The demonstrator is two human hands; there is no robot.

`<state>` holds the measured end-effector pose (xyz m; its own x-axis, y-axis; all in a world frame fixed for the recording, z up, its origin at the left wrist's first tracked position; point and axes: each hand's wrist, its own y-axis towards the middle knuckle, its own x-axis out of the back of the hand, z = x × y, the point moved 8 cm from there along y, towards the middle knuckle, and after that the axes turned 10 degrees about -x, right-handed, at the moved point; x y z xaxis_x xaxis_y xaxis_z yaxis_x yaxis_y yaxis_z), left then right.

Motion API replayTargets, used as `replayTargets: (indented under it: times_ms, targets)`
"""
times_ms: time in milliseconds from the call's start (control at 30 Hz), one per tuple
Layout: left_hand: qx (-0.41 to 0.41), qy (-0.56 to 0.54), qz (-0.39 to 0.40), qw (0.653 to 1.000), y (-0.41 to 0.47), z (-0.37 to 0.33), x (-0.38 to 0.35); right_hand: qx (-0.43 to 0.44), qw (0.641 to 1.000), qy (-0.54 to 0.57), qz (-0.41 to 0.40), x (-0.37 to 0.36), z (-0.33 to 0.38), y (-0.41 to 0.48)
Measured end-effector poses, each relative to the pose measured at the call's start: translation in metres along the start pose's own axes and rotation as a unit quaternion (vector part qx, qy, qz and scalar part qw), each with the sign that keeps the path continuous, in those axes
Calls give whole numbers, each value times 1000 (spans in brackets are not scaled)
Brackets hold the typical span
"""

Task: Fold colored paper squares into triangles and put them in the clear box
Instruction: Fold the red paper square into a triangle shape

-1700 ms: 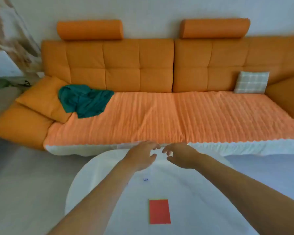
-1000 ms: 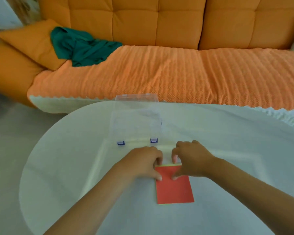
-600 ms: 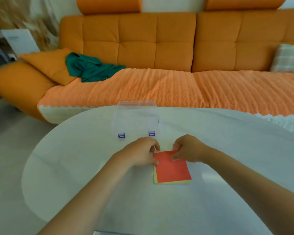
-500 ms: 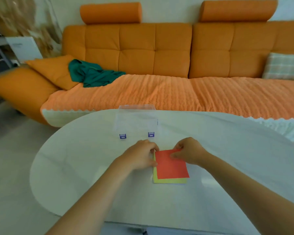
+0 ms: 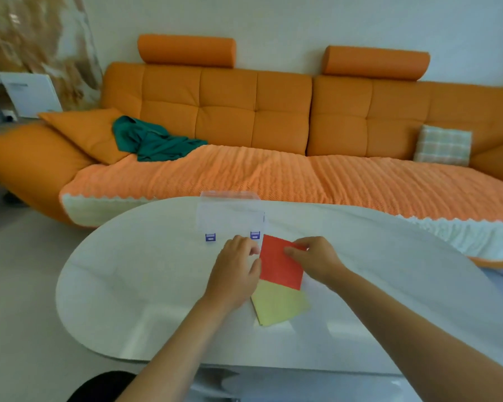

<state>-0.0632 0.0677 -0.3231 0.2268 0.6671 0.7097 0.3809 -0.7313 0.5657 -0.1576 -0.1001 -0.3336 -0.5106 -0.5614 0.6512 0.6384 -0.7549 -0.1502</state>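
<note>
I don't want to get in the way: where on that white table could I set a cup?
The broad left end of the table, left of the clear box and the left hand, is bare; so is the right end beyond the right hand. The middle is crowded: both hands hold the red paper before the box, with the yellow paper nearer.

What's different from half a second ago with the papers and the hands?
The red sheet has slid mostly off the yellow sheet and moved toward the clear box. The right hand pinches its far right corner, and the left hand sits at its left edge. The yellow sheet is largely uncovered and turned askew. The clear box stayed put.
</note>
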Motion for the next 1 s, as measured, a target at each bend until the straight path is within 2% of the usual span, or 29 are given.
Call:
replayTargets:
  times_ms: [67,167,267,400,567,667,767,900,1000]
  targets:
    - [-32,-13,43,998,-4,-14,-15,-17,999,27,-30,19,-4,-3]
    - [-75,-14,167,983,-15,-29,-50,-46,996,55,-55,37,-16,-8]
    - [-61,-2,251,966,-22,-22,-68,-67,992,78,-71,43,-28,-12]
    - [-30,-16,304,952,-21,2,-72,-73,987,122,-70,34,-37,-10]
    - [11,55,308,950,-9,52,-51,-58,986,149,-53,16,-35,-3]
    - [77,59,315,944,-9,87,-37,-37,982,180,-43,10,-32,2]
    - [95,72,294,948,-4,97,-29,-22,978,203,-39,7,-34,8]
    - [-8,4,147,989,20,54,-23,-25,972,234,-22,6,-44,14]
    - [-152,25,101,983,26,7,-29,-50,961,271,-2,6,-50,19]
